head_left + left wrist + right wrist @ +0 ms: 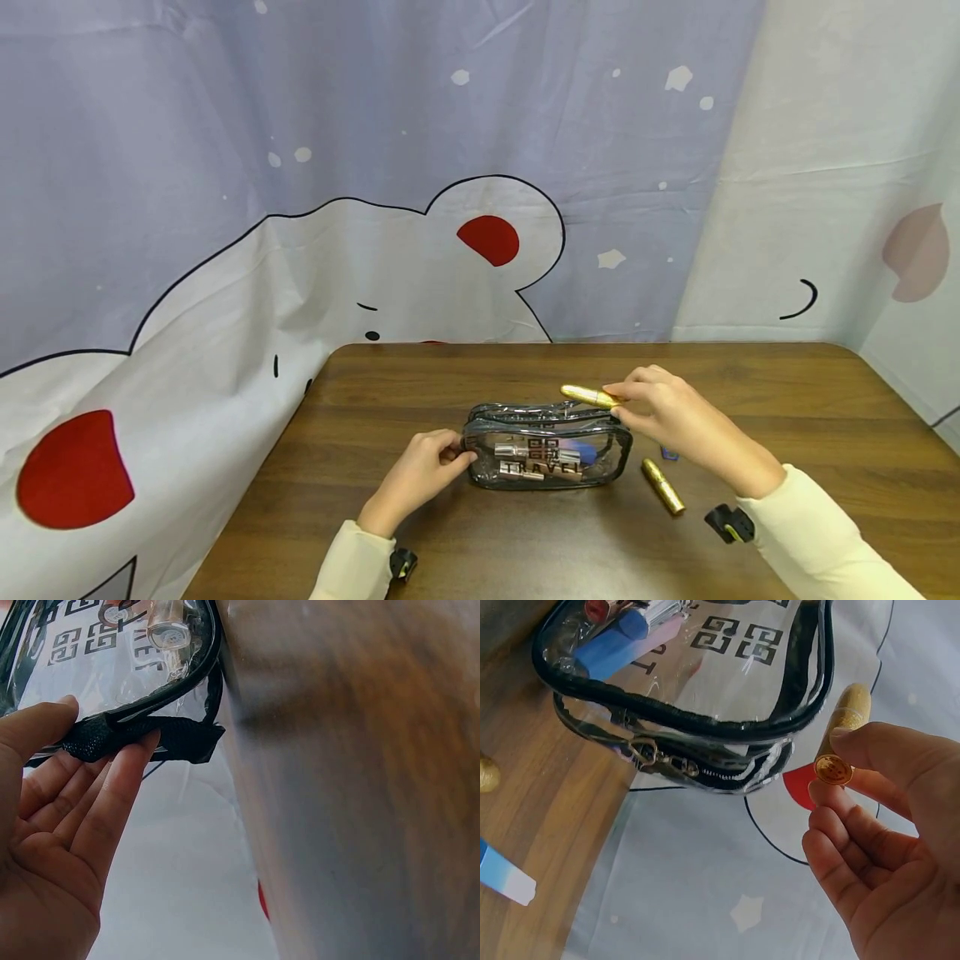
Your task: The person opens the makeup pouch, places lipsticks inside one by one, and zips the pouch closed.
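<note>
A clear travel pouch with black piping stands on the table, its zipper at the top. My left hand pinches the black fabric tab at the pouch's left end between thumb and fingers. Above the pouch's right end, my right hand holds a gold lipstick tube by one end, roughly level. Through the clear wall show several cosmetic tubes, among them a blue one. In the right wrist view a metal zipper pull hangs at the pouch's end; how far the zipper is undone I cannot tell.
Another gold tube lies on the wooden table right of the pouch. Behind it, partly under my right arm, is a small blue item, blue and white in the right wrist view. A printed curtain hangs behind the table.
</note>
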`<state>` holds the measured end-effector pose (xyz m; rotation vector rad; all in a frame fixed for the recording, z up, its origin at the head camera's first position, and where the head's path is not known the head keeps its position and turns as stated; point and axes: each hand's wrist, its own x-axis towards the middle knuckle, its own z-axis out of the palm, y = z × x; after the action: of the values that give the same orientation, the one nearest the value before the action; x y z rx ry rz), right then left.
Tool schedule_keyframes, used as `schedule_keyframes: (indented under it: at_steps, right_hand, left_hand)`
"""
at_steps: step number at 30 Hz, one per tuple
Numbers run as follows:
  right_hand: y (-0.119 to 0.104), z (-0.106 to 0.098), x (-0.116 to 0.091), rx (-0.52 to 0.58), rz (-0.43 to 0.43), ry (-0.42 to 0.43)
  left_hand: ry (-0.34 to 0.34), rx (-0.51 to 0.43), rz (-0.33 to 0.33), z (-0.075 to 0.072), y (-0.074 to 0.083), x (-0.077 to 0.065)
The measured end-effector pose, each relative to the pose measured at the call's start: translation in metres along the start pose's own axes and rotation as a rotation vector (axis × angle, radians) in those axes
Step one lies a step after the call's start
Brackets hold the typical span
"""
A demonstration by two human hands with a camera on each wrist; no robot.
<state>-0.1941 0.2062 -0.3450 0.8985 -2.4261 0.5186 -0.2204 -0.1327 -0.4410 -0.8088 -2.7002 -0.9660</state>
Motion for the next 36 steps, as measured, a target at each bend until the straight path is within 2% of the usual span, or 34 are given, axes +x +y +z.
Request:
schedule_keyframes:
  at_steps: [8,20,32,36]
  right_hand:
    - [-0.007,0.005,0.005,-0.029,-0.023,-0.055]
    - [-0.014,0.007,0.01,-0.024,0.027,-0.173]
    - [-0.015,0.008,0.013,-0.016,0.009,-0.198]
    - [-0.015,0.008,0.013,-0.022,-0.02,-0.204]
  left_hand:
    - [-0.004,-0.002,-0.007,0.001,-0.001,0.0]
    - [0.002,-0.004,0.001,0.001,0.0,0.0]
    - [-0.015,-0.013,-0.005,0.001,-0.001,-0.001]
    - [-0.018,-0.016,-0.006,0.001,-0.001,0.0]
